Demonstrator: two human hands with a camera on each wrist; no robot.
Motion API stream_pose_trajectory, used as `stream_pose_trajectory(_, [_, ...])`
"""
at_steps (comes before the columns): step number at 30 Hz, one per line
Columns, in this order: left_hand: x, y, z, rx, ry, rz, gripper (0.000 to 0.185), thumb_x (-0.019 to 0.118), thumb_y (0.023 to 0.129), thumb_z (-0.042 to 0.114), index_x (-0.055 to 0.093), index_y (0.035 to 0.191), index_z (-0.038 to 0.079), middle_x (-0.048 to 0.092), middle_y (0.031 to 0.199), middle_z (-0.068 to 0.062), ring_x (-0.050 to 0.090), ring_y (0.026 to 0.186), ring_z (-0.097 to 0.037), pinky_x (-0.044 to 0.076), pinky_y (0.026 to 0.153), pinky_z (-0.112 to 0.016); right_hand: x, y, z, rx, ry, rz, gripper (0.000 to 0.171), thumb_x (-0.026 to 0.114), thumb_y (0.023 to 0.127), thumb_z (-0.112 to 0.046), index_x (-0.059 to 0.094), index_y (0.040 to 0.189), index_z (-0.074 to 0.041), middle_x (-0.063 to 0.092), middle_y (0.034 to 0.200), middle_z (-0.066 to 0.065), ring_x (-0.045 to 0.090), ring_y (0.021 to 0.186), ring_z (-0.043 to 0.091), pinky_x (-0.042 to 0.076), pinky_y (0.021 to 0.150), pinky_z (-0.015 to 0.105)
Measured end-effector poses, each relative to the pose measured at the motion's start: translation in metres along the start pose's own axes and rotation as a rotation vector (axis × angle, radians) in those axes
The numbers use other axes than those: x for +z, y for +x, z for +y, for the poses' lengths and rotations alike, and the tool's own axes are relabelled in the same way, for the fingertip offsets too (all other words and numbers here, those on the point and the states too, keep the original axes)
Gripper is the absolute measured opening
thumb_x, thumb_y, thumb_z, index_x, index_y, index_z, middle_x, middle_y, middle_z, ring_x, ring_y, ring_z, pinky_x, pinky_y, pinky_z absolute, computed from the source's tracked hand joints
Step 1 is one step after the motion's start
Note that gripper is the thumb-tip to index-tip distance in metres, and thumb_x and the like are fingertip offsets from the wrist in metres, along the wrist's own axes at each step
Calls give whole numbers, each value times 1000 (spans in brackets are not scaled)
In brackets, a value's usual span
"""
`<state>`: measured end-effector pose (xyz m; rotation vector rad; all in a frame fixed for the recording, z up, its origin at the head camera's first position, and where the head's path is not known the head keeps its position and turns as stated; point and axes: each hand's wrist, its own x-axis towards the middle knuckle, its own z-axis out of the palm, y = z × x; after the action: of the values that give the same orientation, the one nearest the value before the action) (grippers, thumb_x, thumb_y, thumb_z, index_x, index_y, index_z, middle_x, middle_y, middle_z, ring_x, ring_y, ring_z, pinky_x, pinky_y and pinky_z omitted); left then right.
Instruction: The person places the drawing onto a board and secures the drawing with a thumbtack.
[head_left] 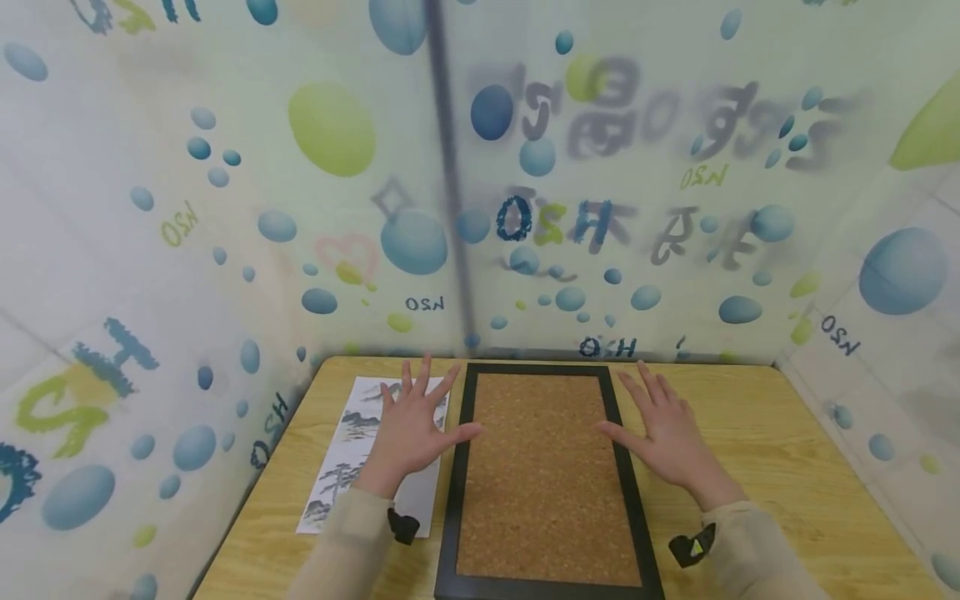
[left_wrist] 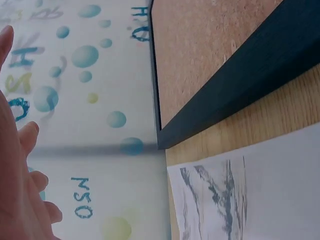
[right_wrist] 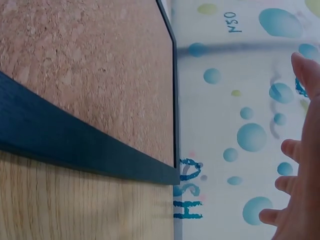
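Observation:
A cork board with a black frame (head_left: 551, 475) lies flat on the wooden table. To its left is a white sheet of paper (head_left: 420, 500) printed with grey ink-style mountains and trees. My left hand (head_left: 411, 429) hovers over the sheet and the frame's left side, fingers spread and holding nothing. On the other side, my right hand (head_left: 667, 433) is held above the frame's right edge, its fingers extended and its thumb pointing inward. Both wrist views show the hands raised apart from the board, with the frame's corner (left_wrist: 162, 137) and the paper (left_wrist: 280, 185) below the left one.
The wooden table (head_left: 750, 442) reaches back to a pale curtain-like wall (head_left: 600, 183) printed with blue and green bubbles and lettering. Similar panels stand at the left (head_left: 112, 250) and right (head_left: 900, 358). Both wrists wear black straps (head_left: 405, 527).

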<state>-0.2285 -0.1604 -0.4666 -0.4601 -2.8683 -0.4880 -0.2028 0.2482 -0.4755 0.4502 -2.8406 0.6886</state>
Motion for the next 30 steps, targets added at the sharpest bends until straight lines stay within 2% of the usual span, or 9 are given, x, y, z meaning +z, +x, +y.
stream_pose_trajectory(6, [-6,-3,-14,-28,-35,22,102,60,85,86,29,168,35,-3,177,-7,0,156,-52,5,109,-86,-5,-2,7,12,11,16,88,63,101,-58,27,168,-13,13,173,24,15,151,60,17,105,86])
stream_pose_trajectory(11, [-10,-5,-24,-46,-58,33,100,63,87,81,29,168,34,-2,177,-10,3,155,-55,5,109,-87,-9,-4,14,19,38,27,87,63,103,-55,26,168,-11,13,172,27,17,150,61,20,104,86])
stream_pose_trajectory(23, [-19,-13,-44,-132,-157,8,95,64,93,72,26,169,29,-1,176,-13,0,155,-55,2,109,-86,-14,-11,29,56,101,18,86,63,104,-51,24,168,-9,13,171,30,20,149,61,22,105,84])
stream_pose_trajectory(30, [-21,-17,-59,-212,-233,-9,92,60,97,71,25,170,27,1,176,-17,-2,156,-53,0,111,-84,-16,-16,40,83,191,0,83,61,106,-48,22,169,-11,9,172,28,18,148,63,23,104,85])
